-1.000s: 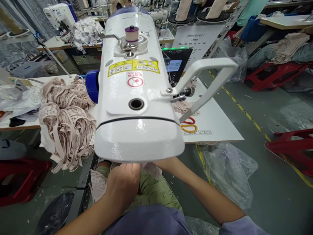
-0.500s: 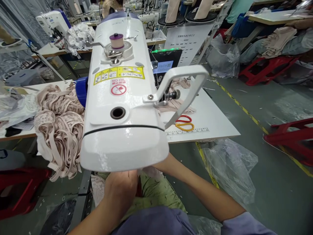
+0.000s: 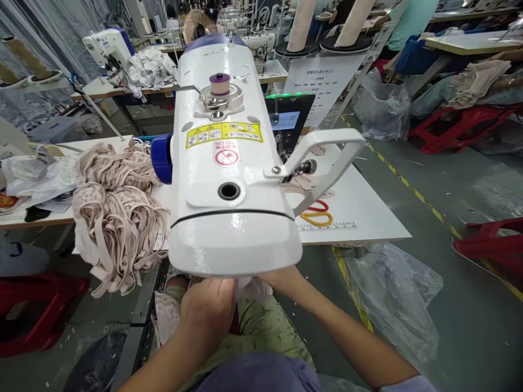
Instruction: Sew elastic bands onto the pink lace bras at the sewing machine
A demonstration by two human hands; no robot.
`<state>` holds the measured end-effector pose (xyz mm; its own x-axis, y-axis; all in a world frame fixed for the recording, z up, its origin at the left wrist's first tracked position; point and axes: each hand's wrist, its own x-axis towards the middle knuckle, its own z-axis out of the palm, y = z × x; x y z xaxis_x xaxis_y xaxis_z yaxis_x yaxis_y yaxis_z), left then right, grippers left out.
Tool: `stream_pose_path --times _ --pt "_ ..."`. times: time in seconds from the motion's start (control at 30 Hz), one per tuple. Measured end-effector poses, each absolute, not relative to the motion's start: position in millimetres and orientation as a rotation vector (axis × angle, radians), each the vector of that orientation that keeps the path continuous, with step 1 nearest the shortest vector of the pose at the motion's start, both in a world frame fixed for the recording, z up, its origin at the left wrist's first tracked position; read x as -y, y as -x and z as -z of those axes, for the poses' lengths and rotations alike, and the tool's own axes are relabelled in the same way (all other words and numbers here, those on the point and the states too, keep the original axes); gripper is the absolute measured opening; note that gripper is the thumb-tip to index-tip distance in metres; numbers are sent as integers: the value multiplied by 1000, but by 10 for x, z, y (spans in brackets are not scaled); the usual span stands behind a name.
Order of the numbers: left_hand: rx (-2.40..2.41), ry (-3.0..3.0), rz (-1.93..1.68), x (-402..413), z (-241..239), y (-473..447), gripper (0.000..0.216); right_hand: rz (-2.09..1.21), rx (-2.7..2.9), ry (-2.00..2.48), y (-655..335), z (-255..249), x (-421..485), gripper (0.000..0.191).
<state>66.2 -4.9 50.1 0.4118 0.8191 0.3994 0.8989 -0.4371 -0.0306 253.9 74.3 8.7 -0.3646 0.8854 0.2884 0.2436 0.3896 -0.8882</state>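
The white sewing machine head (image 3: 237, 245) fills the middle and hides part of my work. Beneath its front edge, my left hand (image 3: 209, 306) is closed, with its fingers curled at a pale pink garment (image 3: 254, 288); the fingertips are out of sight. From the other side my right hand (image 3: 281, 279) reaches under the head to the same cloth. Only its back and wrist show, and the machine covers its fingers. Beside my left wrist hangs a pale lace piece (image 3: 167, 316). The needle area cannot be seen.
A heap of beige lace garments (image 3: 118, 218) hangs over the table's left edge. Red-and-yellow-handled scissors (image 3: 317, 218) and a ruler (image 3: 330, 226) lie right of the machine. Behind them stands a control screen (image 3: 288, 120). A plastic bag (image 3: 392, 299) lies on the floor.
My view has shifted, so the machine appears farther right. Slightly more of my left hand and of the pale cloth between the hands now shows. Both hands stay under the machine head.
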Motion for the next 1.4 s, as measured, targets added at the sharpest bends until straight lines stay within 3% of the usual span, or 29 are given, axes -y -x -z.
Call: stream_pose_path --times 0.27,0.47,0.57,0.7,0.77,0.83,0.93,1.03,1.07,1.17,1.23,1.4 --pt "1679 2432 608 114 -422 -549 20 -994 1829 998 -2521 -10 -693 36" --pt "2523 2457 1081 171 -361 -410 26 -918 1987 1115 -2646 76 -650 27" --pt "2732 2616 1310 137 -398 -336 35 -908 2116 1082 -2703 16 -524 38" --pt "2762 3135 1314 165 -428 -287 35 -1276 2097 881 -2648 -144 -148 42" --pt "2873 3194 1485 261 -431 -260 35 -1475 2053 729 -2547 -182 47 45" --pt "3057 2934 1689 402 -452 -195 36 -1606 1992 662 -2396 -153 184 47" --pt "3132 2518 1703 623 -542 -20 35 -1660 1917 690 -2076 -1 257 39" --pt "3135 2396 1544 754 -628 163 34 -1843 1648 662 -1703 171 234 73" --pt "3142 2398 1497 769 -630 209 34 -1969 1459 667 -1594 216 220 72" --pt "3130 2449 1277 750 -506 284 33 -2218 851 772 -1389 333 188 36" --pt "3059 2262 1186 720 -326 272 27 -2129 728 879 -1365 420 186 26" --pt "3075 1991 1303 688 167 30 32 -1612 1230 1019 -1523 667 260 17"
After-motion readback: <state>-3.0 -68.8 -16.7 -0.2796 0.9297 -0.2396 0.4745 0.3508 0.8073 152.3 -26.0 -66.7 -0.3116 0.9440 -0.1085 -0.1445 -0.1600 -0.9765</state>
